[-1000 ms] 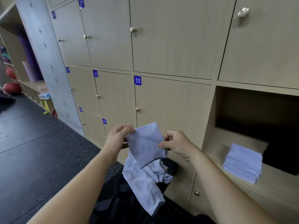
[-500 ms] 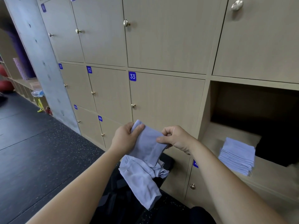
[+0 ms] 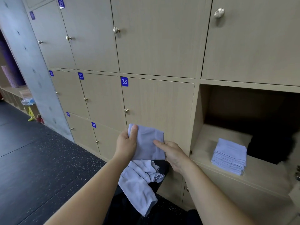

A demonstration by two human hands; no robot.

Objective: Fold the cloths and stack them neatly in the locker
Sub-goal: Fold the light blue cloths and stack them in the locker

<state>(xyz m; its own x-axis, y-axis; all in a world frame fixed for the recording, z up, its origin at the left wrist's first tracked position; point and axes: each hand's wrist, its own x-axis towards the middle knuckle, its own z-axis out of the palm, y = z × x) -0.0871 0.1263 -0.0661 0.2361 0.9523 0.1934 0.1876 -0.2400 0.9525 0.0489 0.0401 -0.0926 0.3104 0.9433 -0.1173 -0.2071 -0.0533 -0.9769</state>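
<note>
I hold a folded pale lilac cloth (image 3: 148,143) upright in front of locker 33. My left hand (image 3: 126,143) grips its left edge, thumb on the front near the top corner. My right hand (image 3: 172,154) lies along the cloth's right edge with fingers stretched onto its face. Below them, unfolded lilac cloths (image 3: 139,182) hang draped over my dark-clothed lap. At the right, a neat stack of folded lilac cloths (image 3: 229,156) sits on the floor of the open locker (image 3: 204,143).
Closed wooden locker doors with round knobs fill the wall; blue number tag 33 (image 3: 124,81) is above my hands. Something black (image 3: 272,143) sits in the open locker behind the stack. Dark speckled floor (image 3: 40,159) stretches to the left, with a grey pillar (image 3: 32,70) beyond.
The cloth has been folded smaller and turned flat toward me. My left thumb now sits on its top left corner, and my right hand has opened from a pinch to flat fingers along the right edge.
</note>
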